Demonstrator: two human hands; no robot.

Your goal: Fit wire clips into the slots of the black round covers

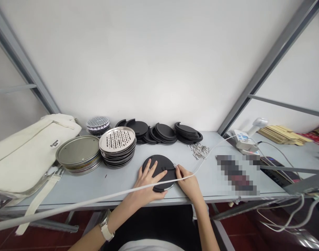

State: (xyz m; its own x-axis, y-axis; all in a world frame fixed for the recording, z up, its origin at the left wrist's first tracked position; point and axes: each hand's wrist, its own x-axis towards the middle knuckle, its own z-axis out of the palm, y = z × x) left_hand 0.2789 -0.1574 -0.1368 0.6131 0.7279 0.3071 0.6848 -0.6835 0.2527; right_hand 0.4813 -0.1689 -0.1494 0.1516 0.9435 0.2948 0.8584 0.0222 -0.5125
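A round black disc (pixel 159 167) lies on the grey table near its front edge. Spread fingers of my left hand (pixel 148 181) rest on top of the disc and press it from the left. My right hand (pixel 187 179) is at the disc's right edge, with thumb and index finger pinched on a small metal ring (pixel 175 166). Behind it and to the right is a small pile of metal hooks (pixel 199 150). Several black round holders (pixel 164 132) are stacked along the wall.
Stacked perforated metal discs (pixel 118 141) and plain metal discs (pixel 79 150) stand at the left, beside a cream bag (pixel 31 150). A white cable (pixel 102 198) crosses in front. A scanner (pixel 258 122) and wooden pieces (pixel 282 135) are at the right.
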